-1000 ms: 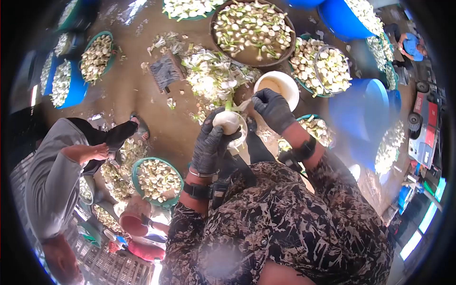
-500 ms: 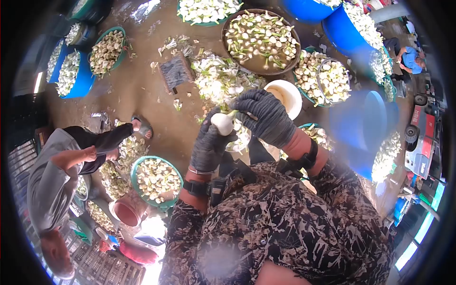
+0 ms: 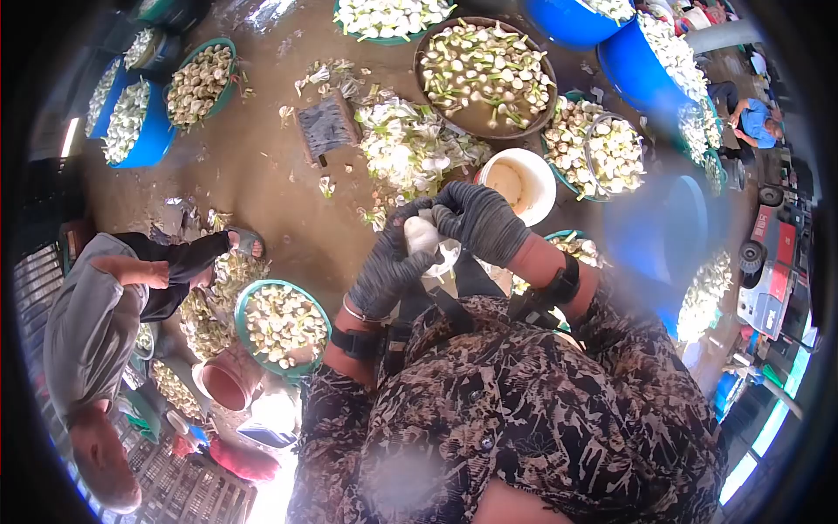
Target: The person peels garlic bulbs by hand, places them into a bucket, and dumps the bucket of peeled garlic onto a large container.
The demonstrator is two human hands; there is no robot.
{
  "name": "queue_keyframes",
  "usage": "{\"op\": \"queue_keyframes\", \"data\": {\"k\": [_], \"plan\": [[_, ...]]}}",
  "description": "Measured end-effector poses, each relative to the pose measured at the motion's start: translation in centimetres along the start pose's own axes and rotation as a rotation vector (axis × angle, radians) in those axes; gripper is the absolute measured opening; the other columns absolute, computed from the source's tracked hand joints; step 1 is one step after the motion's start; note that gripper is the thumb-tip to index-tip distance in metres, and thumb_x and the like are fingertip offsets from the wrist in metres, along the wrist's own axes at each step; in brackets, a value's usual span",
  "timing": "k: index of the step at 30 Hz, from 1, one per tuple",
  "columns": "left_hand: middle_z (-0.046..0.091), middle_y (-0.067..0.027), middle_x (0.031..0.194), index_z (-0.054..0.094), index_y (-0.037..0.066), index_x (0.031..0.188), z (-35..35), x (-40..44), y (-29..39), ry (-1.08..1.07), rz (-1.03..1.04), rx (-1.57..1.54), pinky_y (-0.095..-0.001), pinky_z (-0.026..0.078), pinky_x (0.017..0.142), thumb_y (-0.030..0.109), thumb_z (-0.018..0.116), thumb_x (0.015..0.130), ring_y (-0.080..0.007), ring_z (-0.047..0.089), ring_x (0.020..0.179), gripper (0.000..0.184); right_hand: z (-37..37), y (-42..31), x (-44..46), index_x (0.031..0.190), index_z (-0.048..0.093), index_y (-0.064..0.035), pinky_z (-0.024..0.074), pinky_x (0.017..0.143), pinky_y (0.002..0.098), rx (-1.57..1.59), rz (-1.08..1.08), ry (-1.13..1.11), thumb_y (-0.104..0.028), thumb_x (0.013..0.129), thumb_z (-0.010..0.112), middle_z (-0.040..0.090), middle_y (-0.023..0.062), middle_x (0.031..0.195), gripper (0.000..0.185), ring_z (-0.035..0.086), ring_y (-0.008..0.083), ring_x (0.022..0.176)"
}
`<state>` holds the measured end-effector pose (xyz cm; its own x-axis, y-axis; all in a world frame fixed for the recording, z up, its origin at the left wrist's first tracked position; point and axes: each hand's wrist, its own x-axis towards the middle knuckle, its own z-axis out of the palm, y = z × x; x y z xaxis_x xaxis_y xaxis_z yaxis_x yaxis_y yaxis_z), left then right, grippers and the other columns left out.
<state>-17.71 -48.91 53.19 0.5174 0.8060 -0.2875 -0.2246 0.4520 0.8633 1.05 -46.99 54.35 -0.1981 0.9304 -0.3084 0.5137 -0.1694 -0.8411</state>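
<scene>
A white bulb (image 3: 421, 235) rests in my left hand (image 3: 388, 266), whose gloved fingers are wrapped round it. My right hand (image 3: 485, 220), also in a dark grey glove, is at the bulb's upper right side with its fingers pinched together. Whatever lies between those fingertips is too small to make out. Just beyond my hands is a pile of pale leaves and peelings (image 3: 397, 144). A white bucket (image 3: 521, 188) stands right behind my right hand. Below the bulb, a container of white pieces is partly hidden by my hands.
A wide round pan (image 3: 486, 131) of bulbs in water stands ahead. Several tubs of bulbs surround me, including a green basin (image 3: 282, 327) at the left. A person in grey (image 3: 92, 323) sits at the left. A small dark stool (image 3: 327, 128) stands beside the peelings.
My right hand moved from near the white bucket to the bulb in my left hand. The bulb has turned, and its green stem, seen earlier, no longer shows.
</scene>
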Motion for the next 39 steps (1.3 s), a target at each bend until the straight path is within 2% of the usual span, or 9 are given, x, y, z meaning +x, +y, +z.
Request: {"op": "queue_keyframes", "data": {"k": [10, 13, 19, 21, 23, 29, 32, 36, 39], "plan": [[0.052, -0.0059, 0.121, 0.036, 0.005, 0.141, -0.2, 0.4, -1.3, 0.052, -0.124, 0.168, -0.0303, 0.043, 0.096, 0.012, 0.069, 0.083, -0.0156, 0.050, 0.112, 0.067, -0.4, 0.9, -0.5, 0.096, 0.062, -0.0018, 0.0502, 0.069, 0.0371, -0.198, -0.235, -0.014, -0.023, 0.088, 0.063, 0.066, 0.0143, 0.083, 0.023, 0.065, 0.0275, 0.074], [0.052, -0.0058, 0.121, 0.041, 0.006, 0.135, -0.6, 0.4, -3.0, 0.076, 0.128, 0.429, -0.0292, 0.044, 0.095, 0.006, 0.070, 0.080, -0.0144, 0.050, 0.109, 0.062, 0.1, 2.3, 0.5, 0.094, 0.063, -0.0014, 0.0482, 0.069, 0.0303, -0.011, 0.026, -0.005, -0.016, 0.088, 0.066, 0.061, 0.0053, 0.075, 0.016, 0.056, 0.0115, 0.073], [0.054, -0.0076, 0.117, 0.049, 0.009, 0.123, -0.4, 0.8, -2.6, 0.254, 0.134, -0.283, -0.0333, 0.049, 0.090, 0.021, 0.073, 0.082, -0.0188, 0.055, 0.104, 0.049, 1.2, 6.3, 2.6, 0.095, 0.062, -0.0017, 0.0550, 0.048, 0.0307, 0.593, 0.297, -0.196, -0.027, 0.089, 0.066, 0.063, 0.0059, 0.077, 0.026, 0.062, 0.0168, 0.072], [0.056, -0.0075, 0.114, 0.049, 0.011, 0.121, -1.3, 0.8, -3.7, 0.233, 0.155, -0.516, -0.0369, 0.051, 0.087, 0.035, 0.065, 0.088, -0.0226, 0.058, 0.103, 0.044, 1.9, 5.7, 3.7, 0.096, 0.062, -0.0013, 0.0563, 0.059, 0.0353, 0.421, 0.314, -0.214, -0.025, 0.089, 0.065, 0.064, 0.0094, 0.080, 0.025, 0.065, 0.0240, 0.075], [0.057, -0.0082, 0.109, 0.052, 0.009, 0.114, -1.9, 0.8, -4.6, 0.341, 0.092, -0.657, -0.0383, 0.051, 0.085, 0.039, 0.053, 0.094, -0.0231, 0.058, 0.100, 0.036, 2.3, 5.8, 4.9, 0.097, 0.061, -0.0013, 0.0541, 0.074, 0.0397, -0.179, -0.104, 0.133, -0.026, 0.090, 0.064, 0.066, 0.0146, 0.086, 0.026, 0.065, 0.0331, 0.080], [0.059, -0.0068, 0.086, 0.056, 0.005, 0.089, -2.8, 0.6, -3.0, 0.524, 0.149, -0.592, -0.0295, 0.047, 0.080, 0.029, 0.041, 0.099, -0.0169, 0.057, 0.085, 0.029, 0.8, 2.6, 4.8, 0.119, 0.059, -0.0049, 0.0439, 0.096, 0.0350, -0.088, -0.095, 0.035, -0.035, 0.092, 0.059, 0.060, 0.0194, 0.119, 0.041, 0.057, 0.0286, 0.112], [0.059, -0.0055, 0.082, 0.056, 0.006, 0.084, -1.9, 0.9, -2.5, 0.602, 0.142, -0.405, -0.0280, 0.046, 0.079, 0.025, 0.041, 0.099, -0.0159, 0.056, 0.080, 0.029, 1.8, -0.2, 2.7, 0.116, 0.058, -0.0031, 0.0493, 0.085, 0.0365, 0.193, -0.076, -0.340, -0.033, 0.091, 0.061, 0.066, 0.0174, 0.102, 0.039, 0.065, 0.0287, 0.097], [0.059, -0.0064, 0.081, 0.058, 0.008, 0.083, -3.9, 2.1, -4.4, 0.542, 0.163, -0.822, -0.0330, 0.045, 0.081, 0.032, 0.044, 0.100, -0.0190, 0.055, 0.079, 0.033, 2.9, -1.5, 1.8, 0.108, 0.057, -0.0016, 0.0501, 0.070, 0.0340, -0.016, -0.219, -0.223, -0.024, 0.089, 0.063, 0.063, 0.0110, 0.083, 0.030, 0.061, 0.0184, 0.075], [0.061, -0.0058, 0.095, 0.057, 0.012, 0.097, -6.6, 1.1, -7.8, 0.284, 0.410, -1.009, -0.0442, 0.043, 0.093, 0.043, 0.042, 0.098, -0.0243, 0.056, 0.092, 0.034, 3.3, 0.0, 2.0, 0.104, 0.057, -0.0022, 0.0498, 0.067, 0.0291, 0.385, -0.044, -0.335, -0.021, 0.090, 0.063, 0.060, 0.0055, 0.079, 0.024, 0.058, 0.0121, 0.071]]}}
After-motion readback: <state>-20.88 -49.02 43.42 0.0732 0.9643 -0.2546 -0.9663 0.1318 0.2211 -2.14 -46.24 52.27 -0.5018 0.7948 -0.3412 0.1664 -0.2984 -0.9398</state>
